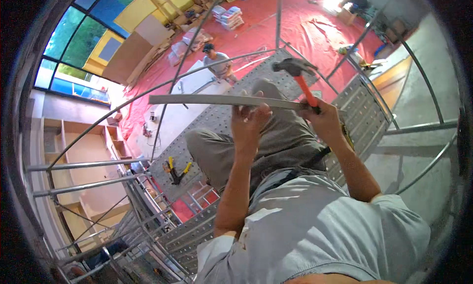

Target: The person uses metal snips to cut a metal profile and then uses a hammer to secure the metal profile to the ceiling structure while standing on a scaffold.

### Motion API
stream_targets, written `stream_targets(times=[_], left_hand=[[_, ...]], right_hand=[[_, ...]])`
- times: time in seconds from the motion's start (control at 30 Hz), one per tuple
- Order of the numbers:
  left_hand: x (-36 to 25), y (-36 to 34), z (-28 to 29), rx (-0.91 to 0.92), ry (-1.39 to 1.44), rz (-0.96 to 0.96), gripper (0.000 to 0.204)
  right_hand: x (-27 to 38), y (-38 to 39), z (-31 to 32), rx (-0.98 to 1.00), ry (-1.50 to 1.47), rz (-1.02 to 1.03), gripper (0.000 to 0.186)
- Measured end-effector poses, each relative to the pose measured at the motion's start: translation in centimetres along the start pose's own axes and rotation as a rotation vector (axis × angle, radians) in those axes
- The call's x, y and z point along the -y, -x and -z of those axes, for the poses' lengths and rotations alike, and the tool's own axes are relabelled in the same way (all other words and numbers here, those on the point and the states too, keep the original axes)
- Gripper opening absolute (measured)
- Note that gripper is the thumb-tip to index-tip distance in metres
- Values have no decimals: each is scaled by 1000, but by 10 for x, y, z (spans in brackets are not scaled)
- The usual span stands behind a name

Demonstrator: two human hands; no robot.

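Note:
A long, thin grey strip (197,100) lies crosswise above my bent knees. My left hand (249,126) grips it near its middle from below, with fingers on both sides. At the strip's right end my right hand (322,122) is closed around the lower handle of a claw hammer (306,89). The hammer has an orange-red handle and a dark head pointing up and away. That same hand meets the end of the strip; its exact hold there is partly hidden.
I sit on a perforated metal scaffold deck (170,148) ringed by metal tubes (123,102). Yellow-handled pliers (176,171) lie on the deck to my left. Below, a person (216,62) is beside a white board (165,126); red sheeting (261,32) covers the floor.

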State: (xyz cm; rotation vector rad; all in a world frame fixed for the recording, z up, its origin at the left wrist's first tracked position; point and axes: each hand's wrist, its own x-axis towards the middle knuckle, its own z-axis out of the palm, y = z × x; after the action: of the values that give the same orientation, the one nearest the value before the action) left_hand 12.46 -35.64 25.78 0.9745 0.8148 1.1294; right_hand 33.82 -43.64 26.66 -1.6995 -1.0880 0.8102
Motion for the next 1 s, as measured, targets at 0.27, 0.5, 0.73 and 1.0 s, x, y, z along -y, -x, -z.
stream_targets(times=[0.27, 0.5, 0.73, 1.0], left_hand=[[-24, -2, -12, 32, 218, 20, 58], [-19, -18, 27, 137, 167, -193, 71], [-27, -25, 23, 220, 191, -233, 74], [-28, -42, 30, 219, 274, -161, 74]], right_hand=[[-28, -2, 30, -262, -114, 222, 37], [-42, -4, 141, -689, -207, -78, 28], [-149, 17, 162, -744, 116, -339, 20], [-290, 42, 144, -678, 635, -445, 34]])
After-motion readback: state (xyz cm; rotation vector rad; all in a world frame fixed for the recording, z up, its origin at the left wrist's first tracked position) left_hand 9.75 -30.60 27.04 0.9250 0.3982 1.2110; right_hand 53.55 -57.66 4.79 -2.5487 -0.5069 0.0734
